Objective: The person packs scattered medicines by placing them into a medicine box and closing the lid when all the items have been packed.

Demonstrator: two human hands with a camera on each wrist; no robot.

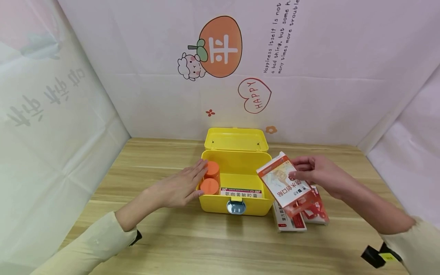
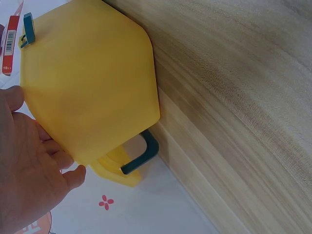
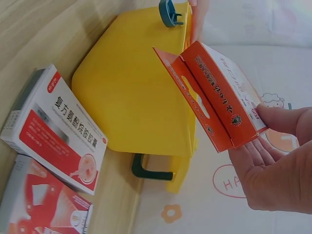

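Note:
A yellow case (image 1: 216, 205) stands with its lid (image 1: 237, 139) raised. Inside, on the left, are two orange-capped containers (image 1: 209, 186), and a white medicine box (image 1: 242, 193) lies along the front wall. My left hand (image 1: 177, 187) rests at the case's left rim, its extended fingers by the orange caps. In my right hand (image 1: 321, 173) is an orange-and-white adhesive bandage box (image 3: 222, 92), pinched between thumb and fingers. It is tilted over the case's right edge, with its hanging tab (image 3: 195, 102) facing the right wrist camera.
Right of the case, a white-and-red capsule box (image 3: 63, 126) and a red-and-white box (image 3: 44, 200) lie side by side on the wooden table (image 1: 206, 244). A printed white cloth (image 1: 154, 103) hangs behind. A dark green handle (image 2: 146, 156) sticks out from the case.

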